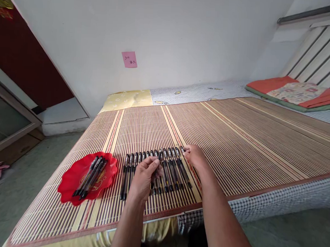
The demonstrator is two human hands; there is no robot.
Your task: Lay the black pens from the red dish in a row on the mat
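Note:
My left hand (146, 172) is closed in a pinch around a dark pen (159, 155), its narrow end pointing up and away. Most of that pen is hidden by my fingers. To its right, my right hand (194, 155) pinches a short dark piece that looks like a pen cap (183, 149), at the right end of the row. Below and between both hands lies a row of several black gel pens (171, 171), side by side on the striped bamboo mat (142, 129). My left hand covers the middle of this row.
A red scalloped plate (68, 177) on the left holds several more black pens (91, 176). A folded orange and floral quilt (296, 91) lies at the back right by white bars. A pink note (129, 59) sticks to the wall. The bed's front edge runs close to me.

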